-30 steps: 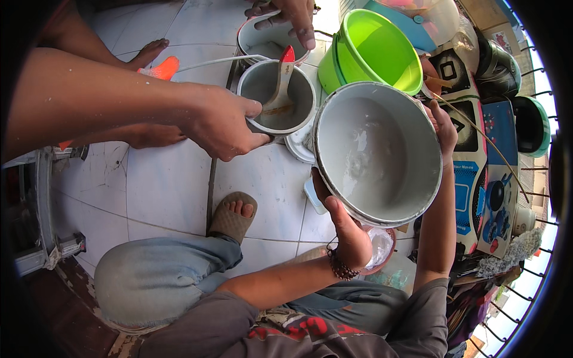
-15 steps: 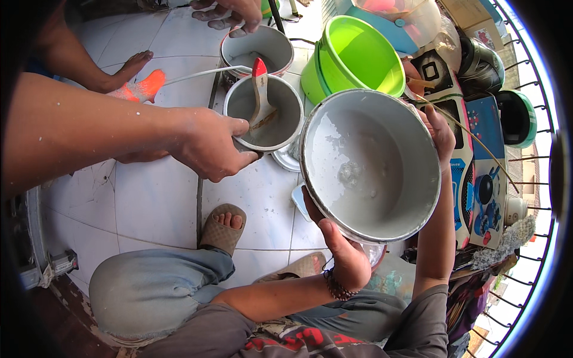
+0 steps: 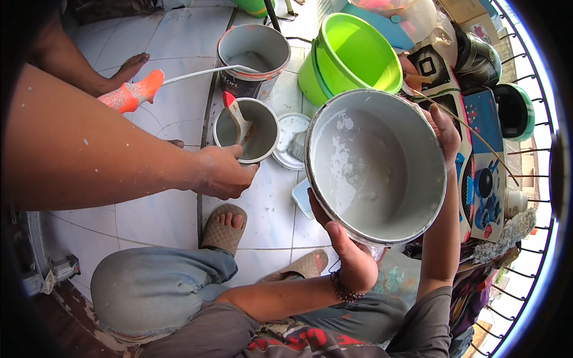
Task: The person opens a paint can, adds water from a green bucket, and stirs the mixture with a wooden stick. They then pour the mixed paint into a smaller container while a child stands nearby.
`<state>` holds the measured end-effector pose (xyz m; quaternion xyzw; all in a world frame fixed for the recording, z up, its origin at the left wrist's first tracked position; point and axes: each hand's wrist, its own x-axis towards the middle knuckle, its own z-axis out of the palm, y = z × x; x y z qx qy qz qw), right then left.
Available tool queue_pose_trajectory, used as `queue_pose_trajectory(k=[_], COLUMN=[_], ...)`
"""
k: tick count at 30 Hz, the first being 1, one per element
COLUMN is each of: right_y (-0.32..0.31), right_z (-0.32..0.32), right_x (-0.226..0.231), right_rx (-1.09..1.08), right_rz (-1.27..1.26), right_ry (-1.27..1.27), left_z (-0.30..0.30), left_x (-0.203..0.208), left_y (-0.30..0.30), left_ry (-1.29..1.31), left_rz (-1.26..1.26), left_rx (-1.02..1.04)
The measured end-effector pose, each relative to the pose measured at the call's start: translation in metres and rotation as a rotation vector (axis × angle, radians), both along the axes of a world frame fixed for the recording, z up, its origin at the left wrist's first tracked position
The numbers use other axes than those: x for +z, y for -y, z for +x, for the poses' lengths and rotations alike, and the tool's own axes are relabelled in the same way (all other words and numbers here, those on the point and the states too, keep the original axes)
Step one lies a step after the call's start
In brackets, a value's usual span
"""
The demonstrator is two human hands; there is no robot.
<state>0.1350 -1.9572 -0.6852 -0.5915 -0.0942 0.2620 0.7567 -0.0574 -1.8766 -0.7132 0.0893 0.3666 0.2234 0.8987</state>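
Observation:
Both my hands hold a large grey paint bucket (image 3: 376,170), tilted so that its inside faces me. Grey-white paint (image 3: 358,161) coats its bottom and wall. My left hand (image 3: 353,256) grips the lower left rim, thumb outside; its other fingers are partly hidden under the bucket. My right hand (image 3: 444,134) clasps the right side near the top, mostly behind the wall. Just left of it, a co-worker's hand (image 3: 227,173) holds a small grey pot (image 3: 265,143) by its near rim. A paintbrush (image 3: 239,122) with a red-tipped handle stands in that pot.
Behind the pot stands a paint pail (image 3: 253,77), with an orange-handled rod (image 3: 140,92) reaching into it. A white lid (image 3: 292,128) bearing a brush head lies on the tiles. Green buckets (image 3: 358,53) stand at the back. Boxes and helmets (image 3: 477,59) line the right side beside a grille.
The co-worker's pot has moved left and nearer, away from my bucket. Their other hand has left the view. My bucket has shifted slightly right, and the paint inside has spread differently.

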Motion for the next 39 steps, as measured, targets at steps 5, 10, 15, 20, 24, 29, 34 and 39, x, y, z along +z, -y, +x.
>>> queue_pose_trajectory(k=[5, 10, 15, 20, 24, 29, 34, 39], right_y=[-0.007, 0.006, 0.016, 0.0, 0.011, 0.033, 0.01, 0.004], right_z=[-0.007, -0.004, -0.009, -0.022, -0.018, -0.013, -0.027, -0.016], right_x=[-0.006, -0.036, -0.041, -0.027, -0.038, -0.05, -0.038, -0.053], right_rx=[0.082, 0.036, -0.005, 0.061, 0.062, -0.183, -0.032, 0.198], right_rz=[0.032, -0.028, 0.014, 0.155, 0.132, 0.011, 0.11, 0.233], right_ry=[0.09, 0.248, 0.053, -0.207, -0.136, -0.137, -0.184, -0.221], left_z=[-0.006, -0.001, -0.003, -0.002, -0.001, -0.002, -0.005, -0.008], left_x=[-0.017, -0.029, -0.037, -0.04, -0.04, -0.045, -0.057, -0.062], left_y=[-0.006, 0.005, 0.008, 0.01, 0.011, 0.015, 0.021, 0.018], left_ry=[0.004, -0.017, -0.033, -0.078, -0.066, -0.023, -0.052, -0.116], left_rz=[-0.08, 0.041, 0.075, 0.082, 0.125, 0.109, 0.176, 0.182], left_rx=[-0.03, 0.005, 0.002, -0.014, -0.042, -0.055, -0.04, -0.018])
